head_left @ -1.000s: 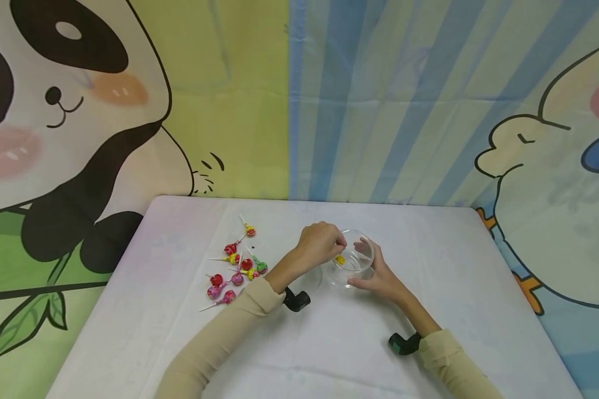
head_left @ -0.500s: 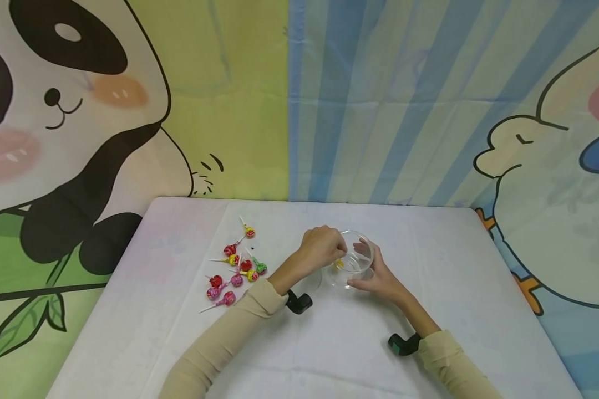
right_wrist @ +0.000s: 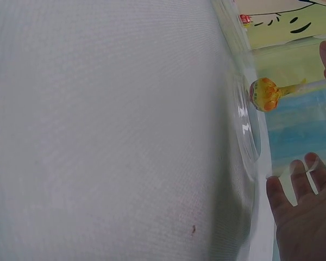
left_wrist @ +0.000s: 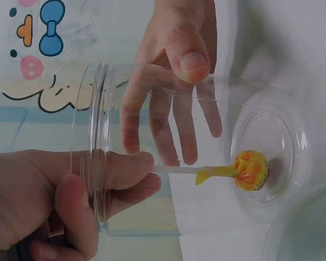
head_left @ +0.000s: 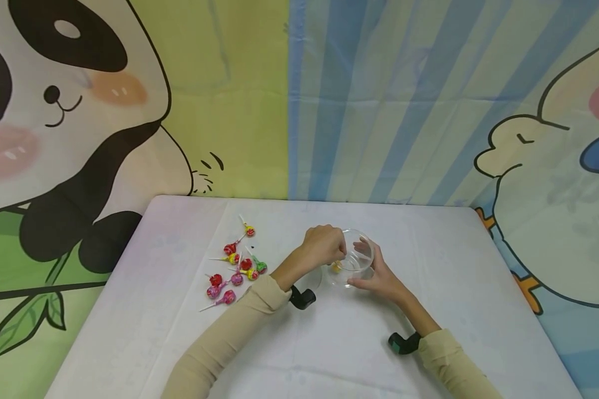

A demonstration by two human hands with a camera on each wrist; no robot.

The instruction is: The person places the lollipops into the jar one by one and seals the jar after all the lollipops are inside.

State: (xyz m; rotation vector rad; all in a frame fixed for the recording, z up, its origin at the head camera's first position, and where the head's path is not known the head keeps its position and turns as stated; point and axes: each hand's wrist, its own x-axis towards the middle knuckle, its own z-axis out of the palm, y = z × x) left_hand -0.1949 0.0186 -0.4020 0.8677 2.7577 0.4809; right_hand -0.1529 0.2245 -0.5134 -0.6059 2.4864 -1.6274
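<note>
A clear jar [head_left: 358, 264] stands upright on the white table, its mouth facing up. My left hand [head_left: 324, 245] reaches in through the mouth. Its thumb and finger pinch the white stick of a yellow-orange lollipop [left_wrist: 251, 170], whose wrapped head hangs down at the jar's bottom. My right hand [head_left: 377, 275] holds the jar from the right side, thumb in front and fingers spread round the far wall. In the right wrist view the same lollipop [right_wrist: 265, 94] shows through the clear wall, above the fingers of my right hand [right_wrist: 307, 217].
Several wrapped lollipops [head_left: 237, 279] in red, pink, yellow and green lie scattered on the table to the left. A round clear lid-like piece [left_wrist: 309, 231] lies beside the jar's base, partly behind my left wrist. A patterned cloth [head_left: 379, 111] hangs behind the table's far edge.
My left hand has shifted slightly right and deeper into the jar's mouth, and the yellow lollipop has gone down toward the bottom. The right hand and jar stay in place.
</note>
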